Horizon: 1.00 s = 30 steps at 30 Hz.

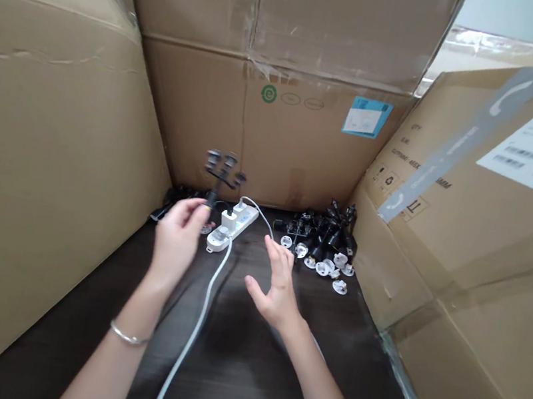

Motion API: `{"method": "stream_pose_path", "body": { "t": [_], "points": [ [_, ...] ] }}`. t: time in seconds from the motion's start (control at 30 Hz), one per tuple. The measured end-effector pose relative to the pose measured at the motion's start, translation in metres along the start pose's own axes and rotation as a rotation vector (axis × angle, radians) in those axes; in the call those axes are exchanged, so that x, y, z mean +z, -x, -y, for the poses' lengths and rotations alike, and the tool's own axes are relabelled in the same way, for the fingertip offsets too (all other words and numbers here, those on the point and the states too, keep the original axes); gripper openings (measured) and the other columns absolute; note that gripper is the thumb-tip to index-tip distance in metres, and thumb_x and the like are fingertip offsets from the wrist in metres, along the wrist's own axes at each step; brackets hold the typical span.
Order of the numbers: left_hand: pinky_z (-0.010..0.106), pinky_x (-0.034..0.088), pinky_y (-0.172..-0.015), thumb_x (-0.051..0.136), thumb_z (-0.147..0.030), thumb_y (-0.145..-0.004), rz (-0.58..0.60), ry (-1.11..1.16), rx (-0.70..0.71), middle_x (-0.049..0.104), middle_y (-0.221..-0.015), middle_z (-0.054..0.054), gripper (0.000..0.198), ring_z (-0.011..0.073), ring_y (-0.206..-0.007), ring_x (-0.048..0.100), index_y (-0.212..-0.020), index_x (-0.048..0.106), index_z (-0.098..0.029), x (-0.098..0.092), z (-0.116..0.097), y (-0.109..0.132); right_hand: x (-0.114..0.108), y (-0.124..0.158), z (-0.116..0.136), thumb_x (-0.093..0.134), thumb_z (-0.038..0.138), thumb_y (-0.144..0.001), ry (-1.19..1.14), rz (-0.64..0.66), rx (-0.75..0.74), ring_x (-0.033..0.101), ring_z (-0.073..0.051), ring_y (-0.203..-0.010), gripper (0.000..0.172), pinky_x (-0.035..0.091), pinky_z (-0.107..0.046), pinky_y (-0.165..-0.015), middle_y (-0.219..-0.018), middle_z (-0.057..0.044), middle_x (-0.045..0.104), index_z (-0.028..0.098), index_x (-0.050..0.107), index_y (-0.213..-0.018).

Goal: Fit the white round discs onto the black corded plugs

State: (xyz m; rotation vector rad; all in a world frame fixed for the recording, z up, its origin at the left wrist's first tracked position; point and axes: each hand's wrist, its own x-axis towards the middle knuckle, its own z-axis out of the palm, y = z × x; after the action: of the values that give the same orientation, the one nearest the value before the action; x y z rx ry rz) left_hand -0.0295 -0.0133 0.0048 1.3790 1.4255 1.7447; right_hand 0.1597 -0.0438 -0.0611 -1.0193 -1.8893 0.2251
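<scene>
Between the thumb and fingers of my left hand is the stem of a small black model street lamp, with three lamp heads at its top. It is held upright, tilted a little to the right, and blurred by motion. My right hand hovers over the dark table, fingers stretched and thumb apart, with nothing in it. A white power strip with plugs and adapters in it lies between and beyond both hands. The pile of similar black lamps with round white bases lies beyond my right hand.
Large cardboard boxes wall in the dark tabletop: a left box, a back box and a right box. A thick white cable runs toward me from the power strip. More black parts lie at the back left.
</scene>
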Motion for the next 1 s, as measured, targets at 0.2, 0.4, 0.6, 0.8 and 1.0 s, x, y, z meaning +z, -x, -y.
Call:
{"method": "stream_pose_path", "body": {
  "t": [0.2, 0.4, 0.6, 0.8, 1.0],
  "points": [
    [0.016, 0.04, -0.045, 0.049, -0.021, -0.078, -0.098, 0.035, -0.382, 0.063, -0.063, 0.001, 0.014, 0.0082, -0.049, 0.056, -0.076, 0.059, -0.011, -0.06, 0.029, -0.055, 0.0, 0.0, 0.002, 0.055, 0.025, -0.075, -0.039, -0.047, -0.006, 0.033, -0.025, -0.12, 0.067, 0.028, -0.047, -0.103, -0.13, -0.008, 0.041, 0.022, 0.026, -0.135],
    [0.02, 0.046, -0.046, 0.044, -0.01, -0.081, -0.047, 0.071, -0.542, 0.055, -0.049, 0.002, 0.017, 0.011, -0.044, 0.058, -0.065, 0.05, -0.01, -0.055, 0.053, -0.078, -0.001, -0.002, 0.004, 0.054, 0.025, -0.075, -0.033, -0.067, -0.007, 0.036, -0.027, -0.118, 0.063, 0.031, -0.048, -0.101, -0.125, -0.009, 0.044, 0.021, 0.031, -0.132],
    [0.02, 0.047, -0.046, 0.044, -0.011, -0.083, -0.094, -0.034, -0.518, 0.053, -0.05, 0.001, 0.013, 0.0109, -0.043, 0.057, -0.074, 0.052, -0.009, -0.036, 0.059, -0.099, -0.005, -0.002, 0.003, 0.054, 0.026, -0.075, -0.028, -0.089, -0.007, 0.036, -0.026, -0.118, 0.061, 0.031, -0.047, -0.101, -0.125, -0.009, 0.045, 0.021, 0.032, -0.132],
    [0.023, 0.047, -0.046, 0.05, -0.015, -0.081, -0.093, -0.201, -0.533, 0.055, -0.05, 0.004, 0.01, 0.014, -0.044, 0.058, -0.075, 0.054, -0.008, -0.027, 0.073, -0.106, -0.006, -0.004, 0.0, 0.053, 0.026, -0.075, -0.009, -0.124, -0.009, 0.038, -0.026, -0.116, 0.057, 0.03, -0.048, -0.1, -0.121, -0.009, 0.047, 0.022, 0.034, -0.129],
    [0.029, 0.045, -0.048, 0.048, -0.017, -0.079, -0.014, -0.474, -0.453, 0.052, -0.046, 0.002, 0.01, 0.0198, -0.043, 0.058, -0.073, 0.054, -0.012, -0.028, 0.082, -0.115, -0.006, -0.004, -0.001, 0.054, 0.025, -0.075, -0.014, -0.128, -0.012, 0.04, -0.026, -0.114, 0.055, 0.032, -0.046, -0.099, -0.119, -0.009, 0.048, 0.021, 0.037, -0.127]
  ]
}}
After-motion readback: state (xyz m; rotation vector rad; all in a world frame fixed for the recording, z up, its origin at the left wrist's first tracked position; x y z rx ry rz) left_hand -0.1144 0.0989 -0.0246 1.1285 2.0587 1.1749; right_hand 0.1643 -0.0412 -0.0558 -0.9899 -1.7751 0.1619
